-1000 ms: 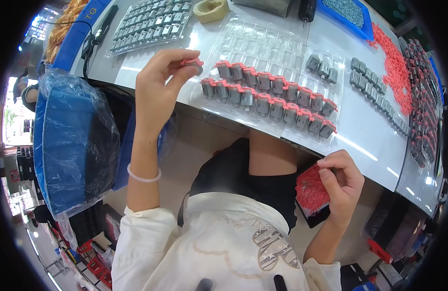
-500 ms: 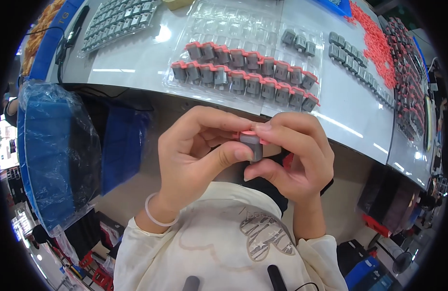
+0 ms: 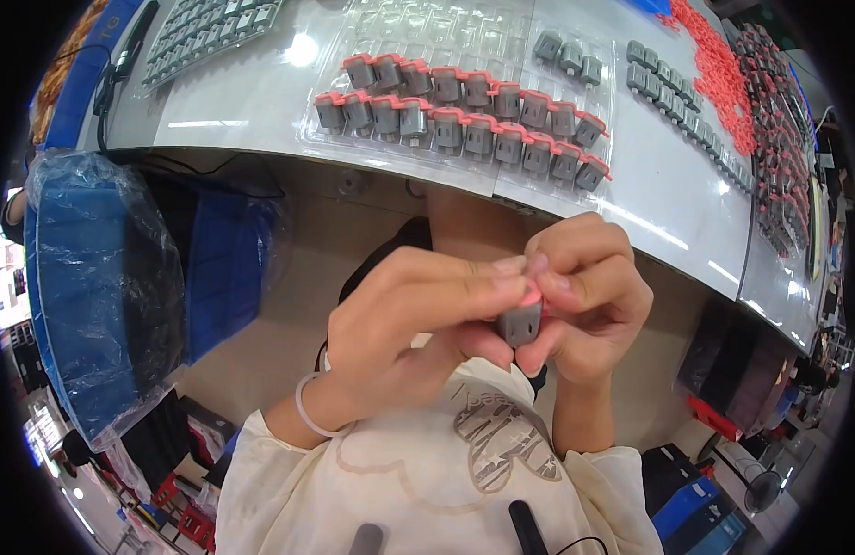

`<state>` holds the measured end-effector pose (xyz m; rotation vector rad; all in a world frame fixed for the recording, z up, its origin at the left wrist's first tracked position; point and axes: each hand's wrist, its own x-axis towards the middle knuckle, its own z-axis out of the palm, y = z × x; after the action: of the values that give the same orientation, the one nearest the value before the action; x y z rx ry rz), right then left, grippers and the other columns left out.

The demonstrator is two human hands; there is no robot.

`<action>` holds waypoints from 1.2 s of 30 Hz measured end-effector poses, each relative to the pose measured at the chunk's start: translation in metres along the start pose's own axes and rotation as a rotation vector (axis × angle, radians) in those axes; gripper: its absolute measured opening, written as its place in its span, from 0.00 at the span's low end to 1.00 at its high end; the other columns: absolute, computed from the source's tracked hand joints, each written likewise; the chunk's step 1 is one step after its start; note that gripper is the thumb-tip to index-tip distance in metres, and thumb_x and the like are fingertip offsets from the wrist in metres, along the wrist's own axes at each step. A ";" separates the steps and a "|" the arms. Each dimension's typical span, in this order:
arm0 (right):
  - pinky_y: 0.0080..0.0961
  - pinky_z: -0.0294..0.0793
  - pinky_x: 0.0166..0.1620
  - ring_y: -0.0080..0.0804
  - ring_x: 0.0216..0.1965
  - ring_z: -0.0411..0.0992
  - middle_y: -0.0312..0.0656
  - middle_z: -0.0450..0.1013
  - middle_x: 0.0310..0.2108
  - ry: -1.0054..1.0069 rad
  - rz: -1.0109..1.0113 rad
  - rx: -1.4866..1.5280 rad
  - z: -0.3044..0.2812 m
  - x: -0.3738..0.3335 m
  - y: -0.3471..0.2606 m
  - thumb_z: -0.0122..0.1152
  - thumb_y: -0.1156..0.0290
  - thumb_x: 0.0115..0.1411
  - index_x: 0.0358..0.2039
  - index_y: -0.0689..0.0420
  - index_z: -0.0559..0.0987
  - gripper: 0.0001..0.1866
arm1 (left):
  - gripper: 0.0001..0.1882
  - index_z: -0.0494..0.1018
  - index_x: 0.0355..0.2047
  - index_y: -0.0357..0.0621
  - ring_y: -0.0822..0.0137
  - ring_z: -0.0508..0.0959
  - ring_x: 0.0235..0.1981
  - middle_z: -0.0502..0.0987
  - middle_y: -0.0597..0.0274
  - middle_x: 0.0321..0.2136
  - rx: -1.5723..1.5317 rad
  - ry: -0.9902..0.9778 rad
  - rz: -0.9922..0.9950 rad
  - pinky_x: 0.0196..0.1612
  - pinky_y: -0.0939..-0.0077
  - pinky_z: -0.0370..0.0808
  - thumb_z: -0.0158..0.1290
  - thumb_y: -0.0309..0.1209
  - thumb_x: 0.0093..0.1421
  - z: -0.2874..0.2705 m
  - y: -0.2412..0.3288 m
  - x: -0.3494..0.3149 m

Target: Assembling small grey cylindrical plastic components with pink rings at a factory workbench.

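Observation:
A small grey block (image 3: pixel 519 327) with a pink cap is held in front of my body, off the table's near edge. My left hand (image 3: pixel 390 324) is closed on it, its fingers reaching over the cap and its thumb low on the near side. Against the block's right side, my right hand (image 3: pixel 594 310) pinches with its fingers at the pink cap and its thumb below. My fingers hide part of the cap. Beyond my hands, a clear plastic tray (image 3: pixel 414 32) holds two rows of similar pink-capped grey blocks (image 3: pixel 447 87).
Three uncapped grey blocks (image 3: pixel 570 59) sit at the tray's right. Farther right are rows of grey blocks (image 3: pixel 668 104), a heap of pink pieces (image 3: pixel 714 79) and a mass of pink-and-dark parts (image 3: pixel 777 139). Left of me stands a plastic-draped blue bin (image 3: pixel 108 296).
Both hands have shifted right and slightly down with the block. It has turned, and my left fingers now lie across its top. My right fingers have bunched closer at the cap.

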<state>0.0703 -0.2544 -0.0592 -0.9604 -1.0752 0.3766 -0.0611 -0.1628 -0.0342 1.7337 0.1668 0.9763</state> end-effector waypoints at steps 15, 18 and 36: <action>0.22 0.63 0.26 0.26 0.25 0.63 0.35 0.70 0.25 0.050 -0.085 0.084 0.004 -0.005 -0.013 0.75 0.60 0.36 0.27 0.58 0.79 0.19 | 0.23 0.67 0.47 0.27 0.65 0.76 0.21 0.76 0.47 0.29 -0.181 -0.104 0.127 0.24 0.79 0.74 0.54 0.14 0.48 0.010 0.009 0.001; 0.22 0.63 0.25 0.26 0.24 0.63 0.36 0.69 0.24 0.077 -0.074 0.102 0.005 -0.007 -0.013 0.75 0.61 0.36 0.26 0.58 0.79 0.19 | 0.27 0.66 0.48 0.27 0.65 0.76 0.19 0.76 0.47 0.29 -0.178 -0.130 0.135 0.23 0.79 0.74 0.56 0.12 0.44 0.008 0.008 0.000; 0.16 0.60 0.26 0.23 0.26 0.61 0.38 0.61 0.28 -0.014 0.074 -0.387 0.018 0.001 -0.016 0.74 0.58 0.37 0.33 0.57 0.77 0.24 | 0.18 0.67 0.42 0.32 0.68 0.76 0.38 0.73 0.51 0.38 -0.657 -0.048 -0.738 0.38 0.76 0.76 0.57 0.26 0.54 -0.027 0.003 0.006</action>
<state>0.0525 -0.2540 -0.0430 -1.3446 -1.1503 0.2381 -0.0768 -0.1407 -0.0268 0.9597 0.3742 0.3687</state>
